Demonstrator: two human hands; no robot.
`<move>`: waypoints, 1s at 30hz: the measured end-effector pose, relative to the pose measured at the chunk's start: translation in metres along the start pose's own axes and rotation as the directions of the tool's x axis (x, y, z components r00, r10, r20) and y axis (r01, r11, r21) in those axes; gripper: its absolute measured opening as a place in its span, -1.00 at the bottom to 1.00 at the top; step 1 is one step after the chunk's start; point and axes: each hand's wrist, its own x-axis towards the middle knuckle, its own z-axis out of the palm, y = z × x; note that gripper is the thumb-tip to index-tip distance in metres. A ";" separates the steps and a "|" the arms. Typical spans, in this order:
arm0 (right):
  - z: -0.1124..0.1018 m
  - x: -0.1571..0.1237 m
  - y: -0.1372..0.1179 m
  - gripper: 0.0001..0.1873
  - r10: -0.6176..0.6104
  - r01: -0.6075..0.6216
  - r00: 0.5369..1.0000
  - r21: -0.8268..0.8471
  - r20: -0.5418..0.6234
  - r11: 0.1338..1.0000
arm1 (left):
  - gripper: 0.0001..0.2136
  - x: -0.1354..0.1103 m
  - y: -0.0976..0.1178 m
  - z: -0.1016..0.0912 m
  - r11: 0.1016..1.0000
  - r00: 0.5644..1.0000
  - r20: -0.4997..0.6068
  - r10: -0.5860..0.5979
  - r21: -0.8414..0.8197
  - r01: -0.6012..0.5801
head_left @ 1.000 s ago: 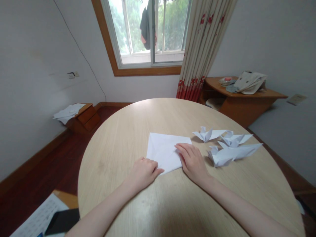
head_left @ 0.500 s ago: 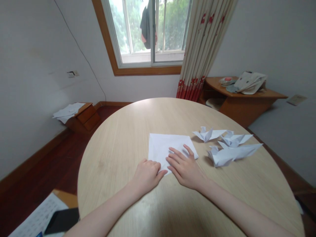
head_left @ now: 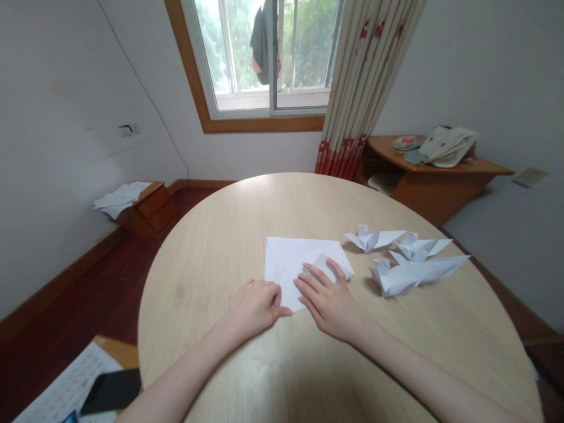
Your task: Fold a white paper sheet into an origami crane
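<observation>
A white sheet of paper (head_left: 288, 258) lies flat on the round wooden table, with fold lines and a small greyish flap near its middle. My right hand (head_left: 324, 294) rests palm down on its lower right part, fingers stretched and a little spread, holding nothing. My left hand (head_left: 258, 302) is at the sheet's lower left edge with its fingers curled in. Its thumb points right, close to the bottom corner of the paper; whether it touches is unclear. Several folded paper birds (head_left: 372, 238) sit to the right of the sheet.
The round table (head_left: 198, 247) has a pale wood-grain top. A black phone (head_left: 112, 390) and a printed sheet (head_left: 66, 382) lie at the lower left. Behind stand a low cabinet (head_left: 154, 205) with papers, a window, a curtain (head_left: 352, 106) and a wooden desk (head_left: 440, 182) with a bag.
My left hand has slid slightly left, uncovering more of the sheet's lower left edge. My right hand stays almost in place, and a greyish flap now shows above its fingers.
</observation>
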 end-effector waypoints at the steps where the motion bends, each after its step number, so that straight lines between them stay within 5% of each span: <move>1: 0.000 0.000 0.000 -0.75 0.002 -0.002 1.000 0.000 -0.002 1.000 | -0.67 0.000 -0.001 0.000 1.000 1.000 0.001 0.007 -0.014 -0.007; 22: 0.000 0.000 -0.001 -0.74 0.008 -0.008 1.000 -0.015 0.020 1.000 | -0.75 -0.001 -0.030 -0.021 0.997 0.977 0.206 0.054 -0.072 -0.040; 30: 0.001 0.001 -0.001 -0.72 -0.008 0.008 1.000 -0.046 0.010 0.999 | -0.64 -0.002 -0.030 -0.020 0.990 0.984 0.111 0.136 -0.047 -0.132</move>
